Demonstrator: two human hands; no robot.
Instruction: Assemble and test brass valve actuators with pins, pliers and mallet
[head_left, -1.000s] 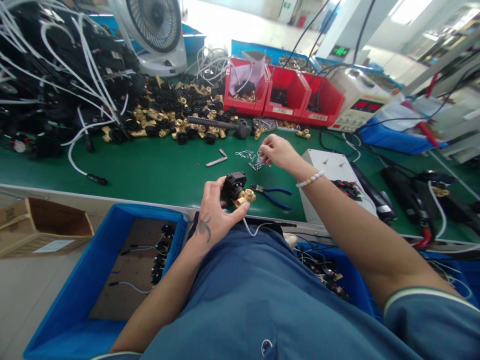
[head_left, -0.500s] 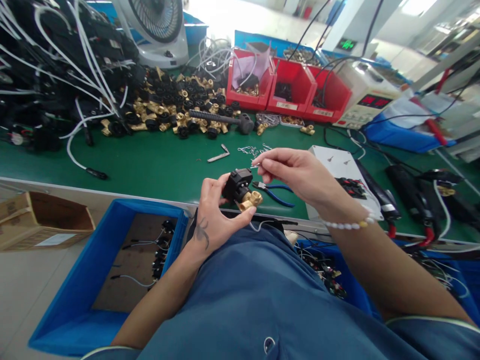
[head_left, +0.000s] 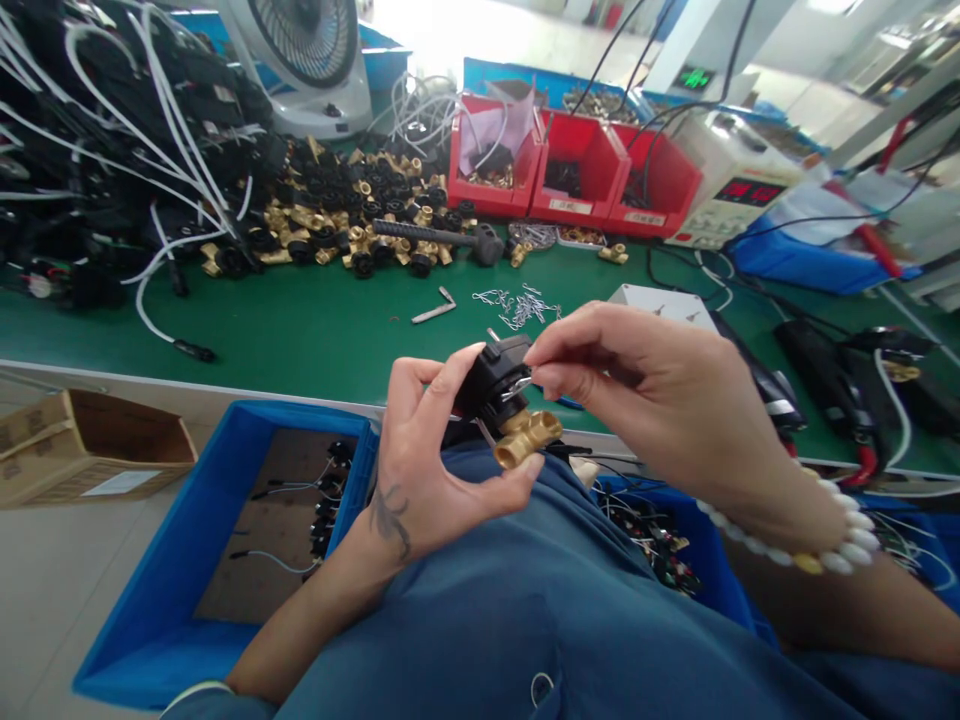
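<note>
My left hand (head_left: 427, 450) is closed around a motorized valve (head_left: 498, 385), a black actuator housing on a brass body. The brass fitting (head_left: 527, 438) points to the lower right, its open port facing me. My right hand (head_left: 630, 385) pinches a small silver cotter pin (head_left: 517, 388) against the side of the black part, where a neck joins housing and brass. The fingertips hide part of the pin. Beyond the hands, a small heap of similar pins (head_left: 525, 305) lies on the green bench (head_left: 322, 335). Blue-handled pliers (head_left: 571, 403) are mostly hidden behind my right hand.
Brass valve bodies (head_left: 322, 215) are piled at the back, with a dark mallet (head_left: 484, 243) before them. Red bins (head_left: 574, 165) and a power supply (head_left: 739, 190) stand behind. A blue crate (head_left: 161, 570) is at lower left. An L-shaped metal tool (head_left: 435, 306) lies mid-bench.
My right hand has moved from near the pin heap to the valve, bringing a pin against its neck. The valve is raised closer to the camera, and the pliers are now mostly covered.
</note>
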